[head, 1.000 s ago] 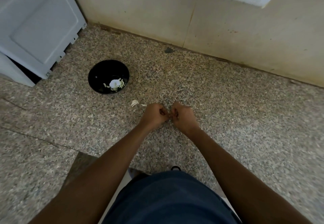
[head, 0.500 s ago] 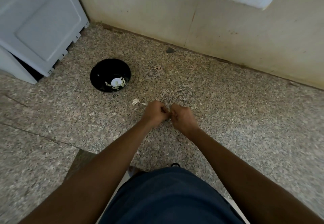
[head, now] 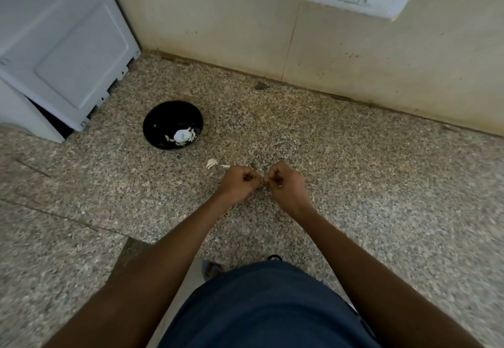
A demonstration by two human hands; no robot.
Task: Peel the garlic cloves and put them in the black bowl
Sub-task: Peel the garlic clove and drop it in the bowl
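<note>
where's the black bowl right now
In the head view the black bowl sits on the speckled counter, left of centre, beside the white appliance and beyond the left hand.

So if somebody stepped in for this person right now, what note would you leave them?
Left hand and right hand: both curled, fingertips meeting over the counter, apparently working a garlic clove too small to see clearly.
Black bowl: far left of the hands, holding pale garlic pieces.
Loose white scraps lie between bowl and hands.
Left: finish this clove, drop it in the bowl.
</note>
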